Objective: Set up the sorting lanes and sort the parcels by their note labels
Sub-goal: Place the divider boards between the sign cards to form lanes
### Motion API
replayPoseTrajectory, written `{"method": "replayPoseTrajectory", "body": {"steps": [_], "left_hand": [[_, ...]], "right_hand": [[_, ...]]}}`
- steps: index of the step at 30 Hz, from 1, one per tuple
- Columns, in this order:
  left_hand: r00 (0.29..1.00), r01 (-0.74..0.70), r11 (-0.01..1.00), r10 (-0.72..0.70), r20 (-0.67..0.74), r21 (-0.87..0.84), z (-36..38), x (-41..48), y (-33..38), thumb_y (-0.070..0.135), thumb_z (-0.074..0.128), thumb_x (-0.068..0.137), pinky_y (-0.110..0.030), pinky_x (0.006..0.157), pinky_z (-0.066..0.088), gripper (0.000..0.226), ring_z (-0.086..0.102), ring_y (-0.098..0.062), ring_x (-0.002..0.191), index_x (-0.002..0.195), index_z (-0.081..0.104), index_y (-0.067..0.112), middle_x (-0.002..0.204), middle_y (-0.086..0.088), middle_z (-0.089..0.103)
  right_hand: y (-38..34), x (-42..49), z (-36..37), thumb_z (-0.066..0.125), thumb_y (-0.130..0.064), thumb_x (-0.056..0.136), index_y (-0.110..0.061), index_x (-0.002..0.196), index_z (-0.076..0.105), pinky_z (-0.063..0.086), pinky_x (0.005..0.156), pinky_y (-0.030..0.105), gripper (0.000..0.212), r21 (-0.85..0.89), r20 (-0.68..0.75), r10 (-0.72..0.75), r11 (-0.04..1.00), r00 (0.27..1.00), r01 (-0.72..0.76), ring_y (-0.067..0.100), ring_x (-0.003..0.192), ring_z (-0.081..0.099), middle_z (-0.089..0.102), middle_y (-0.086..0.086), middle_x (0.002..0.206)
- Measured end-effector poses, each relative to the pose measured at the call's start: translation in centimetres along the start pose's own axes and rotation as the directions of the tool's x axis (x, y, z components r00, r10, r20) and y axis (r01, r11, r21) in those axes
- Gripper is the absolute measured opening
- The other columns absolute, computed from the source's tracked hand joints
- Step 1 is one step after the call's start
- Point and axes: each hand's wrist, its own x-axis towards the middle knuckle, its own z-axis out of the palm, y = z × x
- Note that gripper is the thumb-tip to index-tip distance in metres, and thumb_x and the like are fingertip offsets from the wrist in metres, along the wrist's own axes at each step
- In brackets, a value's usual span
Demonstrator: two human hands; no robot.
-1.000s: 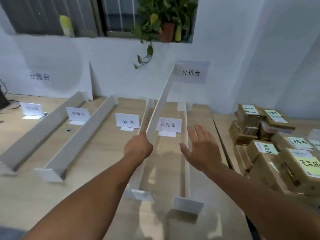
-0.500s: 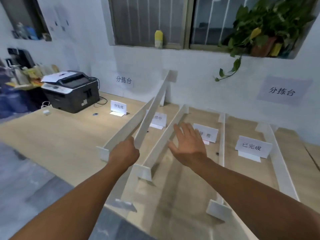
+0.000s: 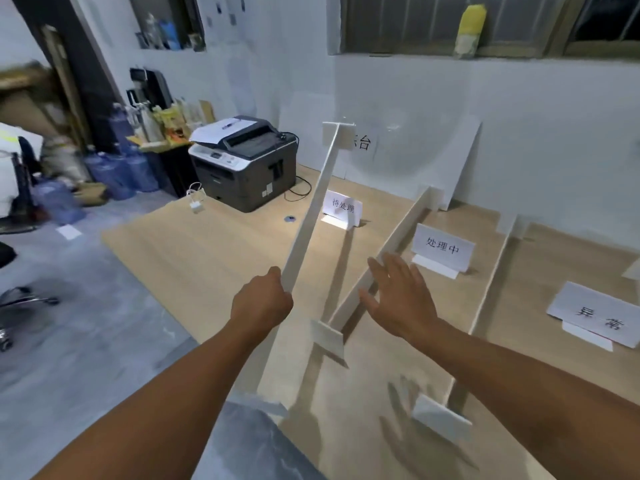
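Observation:
My left hand (image 3: 261, 303) grips a long white lane divider (image 3: 313, 202) near its middle and holds it tilted up above the wooden table (image 3: 194, 251); its far end rises toward the wall. My right hand (image 3: 398, 299) hovers flat with spread fingers over a second white divider (image 3: 391, 251) that lies on the table. A third divider (image 3: 491, 275) lies further right. Folded white label cards stand in the lanes: one at the back (image 3: 342, 206), one in the middle (image 3: 442, 248) and one at the right (image 3: 595, 315). No parcels are in view.
A grey printer (image 3: 244, 161) sits at the table's far left corner, with a cable and a small white plug (image 3: 196, 205) beside it. Blue water jugs (image 3: 114, 171) and clutter stand on the floor at left. A chair base (image 3: 20, 299) is at the left edge.
The view has swung left, from the parcels to the printer end of the table. My left hand has carried the raised divider leftward past the lanes; my right hand has followed alongside, still flat.

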Motion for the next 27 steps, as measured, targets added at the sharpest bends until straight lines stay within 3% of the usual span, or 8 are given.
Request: {"method": "replayPoseTrajectory", "body": {"steps": [4,11,16,20,27], "left_hand": [[1.000,0.015,1.000,-0.016,0.017,0.024,-1.1,6.8,-4.8,0.023,0.052,0.089,-0.035,0.064,0.042,0.015,0.055,-0.028,0.075,0.102,0.044,0.019,0.077,0.003,0.048],[0.996,-0.038,0.998,0.042,0.084,-0.044,-0.6,20.0,-12.6,0.022,0.052,0.094,-0.038,0.075,0.057,0.019,0.063,-0.027,0.083,0.113,0.050,0.019,0.102,-0.003,0.064],[0.977,-0.138,0.986,0.150,0.154,-0.091,1.6,27.5,-17.5,0.015,0.048,0.092,-0.033,0.065,0.048,0.018,0.059,-0.024,0.076,0.111,0.049,0.016,0.093,-0.001,0.060],[0.953,-0.179,0.979,0.197,0.232,-0.095,2.6,32.6,-19.8,0.014,0.048,0.091,-0.033,0.065,0.046,0.017,0.059,-0.025,0.076,0.108,0.048,0.015,0.087,-0.001,0.057],[0.925,-0.210,0.972,0.233,0.301,-0.108,7.0,41.5,-19.9,0.010,0.046,0.089,-0.033,0.063,0.043,0.021,0.054,-0.023,0.070,0.110,0.047,0.014,0.084,-0.001,0.054]], "right_hand": [[-3.8,6.9,1.6,0.027,-0.060,0.101,-0.024,0.160,0.022,0.011,0.124,0.049,0.069,0.011,0.031,0.023,1.000,0.999,-0.023,0.024,0.156,0.007,0.016,0.006,0.169],[-10.6,16.9,4.6,0.030,-0.059,0.101,-0.021,0.159,0.025,0.013,0.124,0.048,0.069,-0.046,-0.001,0.105,0.993,0.995,-0.105,0.026,0.155,0.012,0.021,0.008,0.167],[-15.4,21.0,7.5,0.037,-0.054,0.102,-0.021,0.159,0.027,0.014,0.124,0.044,0.067,-0.061,0.002,0.269,0.961,0.963,-0.268,0.025,0.154,0.016,0.024,0.008,0.166],[-18.1,24.1,8.8,0.037,-0.054,0.102,-0.022,0.159,0.027,0.014,0.124,0.043,0.067,-0.037,0.016,0.371,0.928,0.929,-0.370,0.024,0.154,0.015,0.023,0.006,0.167],[-17.9,30.2,11.6,0.038,-0.052,0.102,-0.022,0.160,0.024,0.015,0.124,0.043,0.067,-0.036,0.019,0.465,0.885,0.885,-0.465,0.023,0.154,0.014,0.022,0.006,0.167]]}}
